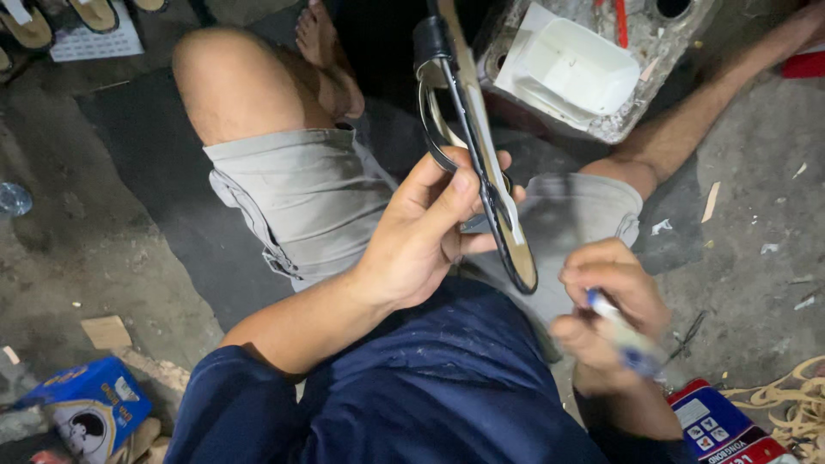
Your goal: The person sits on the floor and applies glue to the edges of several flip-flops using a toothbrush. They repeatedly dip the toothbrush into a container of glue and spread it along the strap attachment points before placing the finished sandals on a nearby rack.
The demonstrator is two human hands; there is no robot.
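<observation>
Left hand [421,236] grip closed round black flat sandal sole [481,146], long axis 12-to-5. Right hand [612,309], at 4 o'clock, pinches blue-white tube [626,337].

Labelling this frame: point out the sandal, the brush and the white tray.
sandal [481,155]: head view, on the pale sole edge above the left hand [421,236].
brush [623,331]: head view, on the blurred white-and-blue handle in the right hand [614,309].
white tray [580,69]: head view, on its inner wall.
</observation>
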